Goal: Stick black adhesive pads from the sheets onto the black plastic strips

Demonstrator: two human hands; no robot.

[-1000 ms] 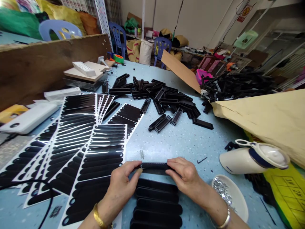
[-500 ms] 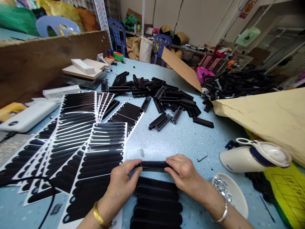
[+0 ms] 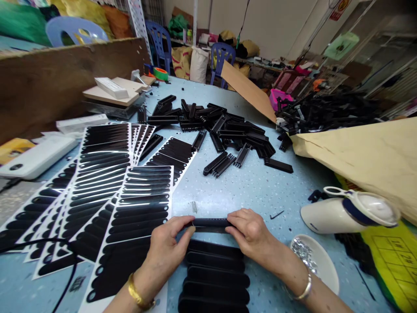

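Note:
Between both hands, just above the blue table, is a long black plastic bar [image 3: 211, 222] with a row of small holes along its upper edge. My left hand [image 3: 171, 239] pinches its left end between thumb and fingers. At the other end, my right hand [image 3: 249, 228] grips it the same way. Below the bar, a row of rounded black strips [image 3: 215, 280] lies side by side toward me. Left of them is a white sheet [image 3: 145, 213] carrying black stickers with round ends. The bar's two tips are hidden by my fingers.
A pile of black plastic pieces [image 3: 224, 126] lies farther back. At right are a white dish [image 3: 329, 265] of small metal parts, a white cup [image 3: 345, 213] on its side and a hex key [image 3: 276, 215]. More sticker sheets [image 3: 100, 174] and a white device [image 3: 39, 158] occupy the left.
Both hands keep hold of the black plastic bar in nearly the same spot. The view has shifted very slightly.

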